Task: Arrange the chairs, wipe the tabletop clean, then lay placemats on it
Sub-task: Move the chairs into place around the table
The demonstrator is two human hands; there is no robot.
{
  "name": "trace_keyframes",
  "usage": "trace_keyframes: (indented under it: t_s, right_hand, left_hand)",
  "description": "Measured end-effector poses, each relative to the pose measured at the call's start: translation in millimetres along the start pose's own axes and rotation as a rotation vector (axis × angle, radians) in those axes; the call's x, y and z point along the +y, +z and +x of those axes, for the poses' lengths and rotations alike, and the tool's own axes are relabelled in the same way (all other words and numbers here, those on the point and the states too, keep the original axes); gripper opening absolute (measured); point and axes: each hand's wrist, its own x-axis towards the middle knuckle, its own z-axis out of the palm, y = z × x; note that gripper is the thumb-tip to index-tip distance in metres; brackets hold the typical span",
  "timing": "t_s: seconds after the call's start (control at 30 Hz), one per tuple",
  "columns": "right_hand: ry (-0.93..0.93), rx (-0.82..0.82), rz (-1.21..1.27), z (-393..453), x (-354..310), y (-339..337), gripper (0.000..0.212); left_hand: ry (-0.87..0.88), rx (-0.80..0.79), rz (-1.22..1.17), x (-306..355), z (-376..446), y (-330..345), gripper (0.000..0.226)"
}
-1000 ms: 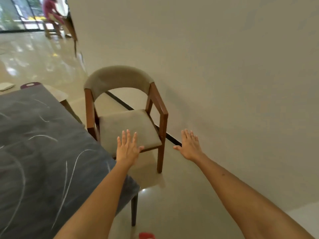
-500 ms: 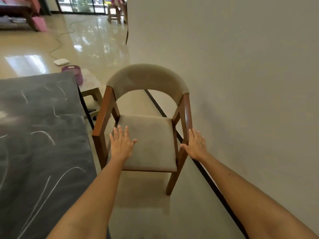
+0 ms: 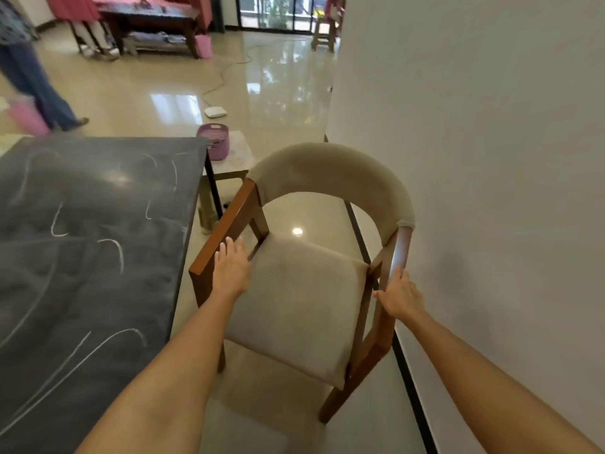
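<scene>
A wooden armchair (image 3: pixel 304 299) with a beige seat and a curved beige back stands between the table and the wall, turned slightly to the right. My left hand (image 3: pixel 230 268) has straight fingers over the seat's left edge, right beside the left armrest. My right hand (image 3: pixel 399 294) grips the front of the right armrest, thumb spread inward. The dark grey tabletop (image 3: pixel 98 240), streaked with white chalk marks, fills the left side.
A white wall (image 3: pixel 491 158) runs close along the chair's right. A purple basket (image 3: pixel 214 140) sits on a small low table (image 3: pixel 240 157) beyond the tabletop's far corner. A person (image 3: pixel 36 80) walks at far left. A white device (image 3: pixel 215 112) and cable lie on the glossy floor.
Both hands have come closer to the chair. The left hand shifted from the seat's middle to the left armrest. The right hand moved from beside the chair onto the right armrest and took hold.
</scene>
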Motion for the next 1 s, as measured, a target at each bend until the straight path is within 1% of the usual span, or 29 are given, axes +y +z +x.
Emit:
trace_keyframes:
  t_s: [0.07,0.1,0.17,0.23,0.33,0.5,0.63,0.7,0.8,0.83,0.9,1.0]
  right_hand:
    - [0.013,-0.024,0.001,26,7,-1,0.085]
    - [0.026,-0.053,0.018,37,10,0,0.086]
    - [0.065,-0.130,0.100,53,12,2,0.091]
    - [0.103,-0.175,0.149,62,15,10,0.097]
    - [0.157,-0.193,0.157,65,20,26,0.098]
    - [0.244,-0.060,0.158,57,10,45,0.097]
    - [0.357,-0.050,0.193,52,11,57,0.099]
    - [0.401,-0.038,0.202,48,13,63,0.089]
    - [0.467,-0.017,0.193,45,10,72,0.078]
    - [0.487,-0.014,0.195,45,9,72,0.076]
    - [0.521,0.000,0.194,47,5,74,0.071]
    - [0.555,0.043,0.160,48,1,79,0.067]
  left_hand:
    - [-0.014,0.142,-0.053,5,15,1,0.061]
    - [-0.034,0.188,-0.069,7,23,3,0.059]
    - [-0.095,0.205,-0.065,5,39,7,0.062]
    - [-0.146,0.185,-0.028,0,56,13,0.069]
    - [-0.191,0.102,0.022,-10,73,21,0.073]
    - [-0.231,-0.006,0.128,-39,86,32,0.078]
    - [-0.281,-0.088,0.071,-64,87,40,0.066]
    - [-0.246,-0.085,0.125,-72,85,42,0.060]
    - [-0.172,-0.060,0.240,-80,81,39,0.034]
    - [-0.156,-0.070,0.278,-80,80,36,0.029]
    - [-0.146,-0.102,0.344,-83,80,32,0.035]
    - [-0.120,-0.164,0.415,-91,86,34,0.064]
